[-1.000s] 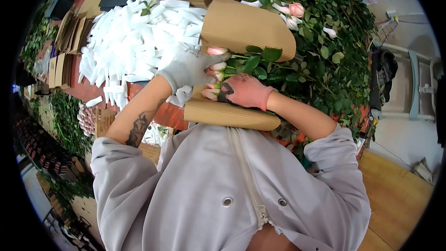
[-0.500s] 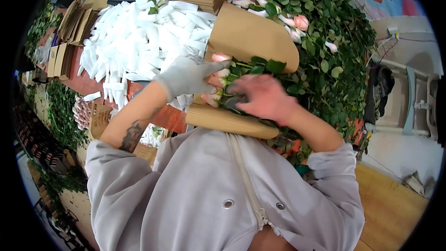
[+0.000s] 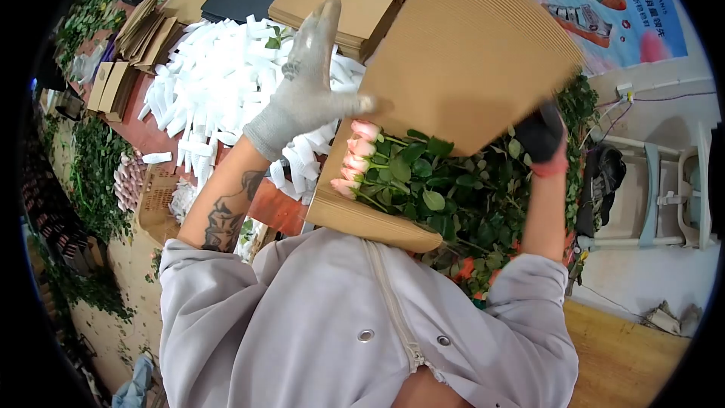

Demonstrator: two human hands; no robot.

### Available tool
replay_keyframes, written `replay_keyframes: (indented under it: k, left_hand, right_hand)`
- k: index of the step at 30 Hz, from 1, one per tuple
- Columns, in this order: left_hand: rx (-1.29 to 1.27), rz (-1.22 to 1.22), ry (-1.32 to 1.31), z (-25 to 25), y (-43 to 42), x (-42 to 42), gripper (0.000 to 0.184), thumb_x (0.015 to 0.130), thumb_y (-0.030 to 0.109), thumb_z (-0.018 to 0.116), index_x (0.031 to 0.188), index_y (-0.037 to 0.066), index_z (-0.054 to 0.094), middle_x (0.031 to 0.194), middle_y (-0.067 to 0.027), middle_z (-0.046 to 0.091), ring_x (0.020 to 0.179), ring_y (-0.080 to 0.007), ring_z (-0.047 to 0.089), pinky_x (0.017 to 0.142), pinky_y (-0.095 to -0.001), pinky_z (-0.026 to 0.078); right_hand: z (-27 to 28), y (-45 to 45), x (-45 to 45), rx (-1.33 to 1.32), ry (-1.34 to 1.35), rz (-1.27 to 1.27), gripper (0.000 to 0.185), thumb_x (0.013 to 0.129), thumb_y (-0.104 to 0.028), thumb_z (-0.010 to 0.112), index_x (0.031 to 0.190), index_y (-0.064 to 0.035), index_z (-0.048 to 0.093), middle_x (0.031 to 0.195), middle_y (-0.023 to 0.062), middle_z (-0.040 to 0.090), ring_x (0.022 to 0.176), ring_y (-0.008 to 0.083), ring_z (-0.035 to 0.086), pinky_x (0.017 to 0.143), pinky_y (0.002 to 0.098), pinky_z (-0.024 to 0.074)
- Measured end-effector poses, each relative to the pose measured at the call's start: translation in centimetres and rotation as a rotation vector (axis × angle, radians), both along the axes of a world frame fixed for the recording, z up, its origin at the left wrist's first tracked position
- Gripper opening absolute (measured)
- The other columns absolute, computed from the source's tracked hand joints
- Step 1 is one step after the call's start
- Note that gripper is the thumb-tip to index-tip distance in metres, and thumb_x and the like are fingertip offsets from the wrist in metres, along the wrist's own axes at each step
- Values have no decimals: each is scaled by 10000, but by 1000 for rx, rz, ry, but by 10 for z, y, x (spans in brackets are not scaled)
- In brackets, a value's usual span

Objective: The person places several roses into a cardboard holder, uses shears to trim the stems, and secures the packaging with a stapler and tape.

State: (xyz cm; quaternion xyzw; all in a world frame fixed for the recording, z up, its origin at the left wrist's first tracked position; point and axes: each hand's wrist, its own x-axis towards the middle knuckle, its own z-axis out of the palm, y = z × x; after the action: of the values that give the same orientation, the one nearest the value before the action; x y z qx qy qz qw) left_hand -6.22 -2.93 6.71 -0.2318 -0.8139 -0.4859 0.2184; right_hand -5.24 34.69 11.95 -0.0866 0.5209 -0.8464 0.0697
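On the red table, pink roses lie inside an opened corrugated cardboard wrapper; left hand spread, fingers apart; right hand blurred, grip unclear.

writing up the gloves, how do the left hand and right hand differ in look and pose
Colour: the left hand is gloved in pale grey; the right hand in black with pink at the wrist.
Pose: the left hand is open, thumb spread; the right hand is blurred, grip unclear, near the corrugated sheet.
Shared: both are gloved.
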Motion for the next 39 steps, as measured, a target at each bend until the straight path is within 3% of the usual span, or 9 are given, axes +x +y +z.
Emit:
replay_keyframes:
  k: [2,4,9,12,17,19,24,33,39]
  left_hand:
    - [25,10,137,16,-5,14,1050,636,450,746,1418,8,202,1421,-232,283,1331,-406,231,1072,-480,226]
    - [-256,-287,109,33,-15,39,917,715,473,697,1397,20,284,1443,-257,216,1335,-427,204,1096,-465,158]
    - [-527,-883,-315,-20,-35,92,411,877,270,505,1235,70,534,1282,-183,488,1228,-328,421,1060,-443,266]
    - [-300,-887,-344,-51,-41,99,479,862,311,542,1266,58,495,1215,-164,537,1144,-303,493,1025,-420,318]
    - [-227,-978,-870,-43,-76,85,677,805,368,655,1321,1,418,1210,-182,547,1139,-258,509,958,-330,394]
    - [63,-877,-875,-31,-141,72,612,815,348,657,1278,-6,470,1156,-158,585,1053,-222,553,927,-301,413]
    - [-270,1098,-348,-86,-333,11,395,756,227,652,1108,56,609,1056,-139,618,985,-272,592,855,-357,465]
    - [-469,1330,-797,-52,-421,-75,594,710,514,581,1160,127,556,1198,-138,561,1110,-262,536,892,-399,424]
    - [-891,1247,-918,-78,-435,-24,677,690,557,610,1213,135,528,1198,-136,557,1142,-287,508,947,-413,362]
  right_hand:
    - [29,13,24,386,-44,185,554,832,-294,610,1263,20,459,1225,172,533,1077,284,559,930,404,435]
    - [61,25,3,653,86,1324,648,753,-393,667,1190,61,518,1158,188,579,1033,295,585,908,391,437]
    - [40,-119,48,811,134,805,417,821,-236,625,1154,4,553,1132,141,592,1043,224,562,925,331,427]
    - [-87,-149,75,1388,768,613,517,815,-252,586,1284,-83,446,1361,170,361,1285,340,312,1083,420,244]
    - [-121,-176,65,1626,914,658,572,712,-312,658,1232,-125,510,1294,193,421,1197,400,386,1033,493,274]
    - [-131,-176,73,1761,921,660,534,686,-311,682,1169,-126,550,1247,196,450,1190,399,386,1023,508,279]
    - [-158,-153,78,1632,970,625,673,621,-286,753,1202,-119,458,1305,250,310,1216,480,278,1017,603,232]
    - [-136,-165,73,1865,605,922,563,693,-404,650,1158,-101,557,1328,272,347,1223,494,286,1047,593,180]
    - [-161,-143,86,1889,1012,682,538,670,-472,634,1104,-154,615,1272,193,432,1243,413,298,1056,541,192]
